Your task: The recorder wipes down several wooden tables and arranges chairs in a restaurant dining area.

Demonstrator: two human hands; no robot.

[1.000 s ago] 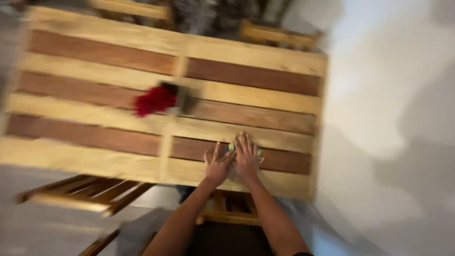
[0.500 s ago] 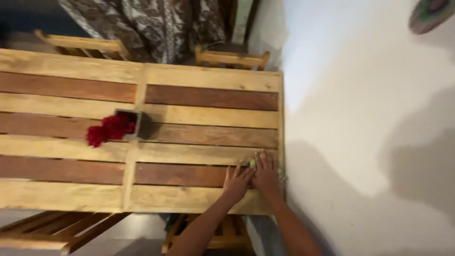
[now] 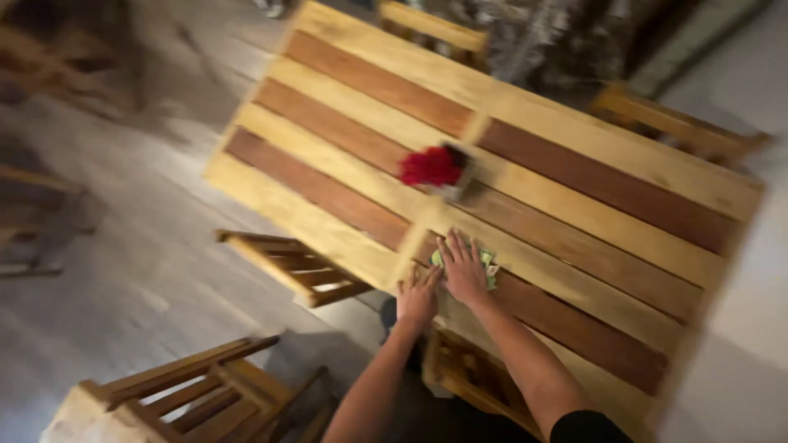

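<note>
A long slatted wooden table (image 3: 566, 205) of pale and reddish planks fills the room, with wooden chairs (image 3: 283, 267) drawn up around it and a pot of red flowers (image 3: 433, 166) near its middle. At the near edge, the right hand (image 3: 465, 269) lies flat, fingers spread, pressing a small green-and-white cloth (image 3: 487, 264) onto the planks. The left hand (image 3: 419, 297) rests open just beside it. The cloth looks light, soft and limp, best pinched at a free corner.
</note>
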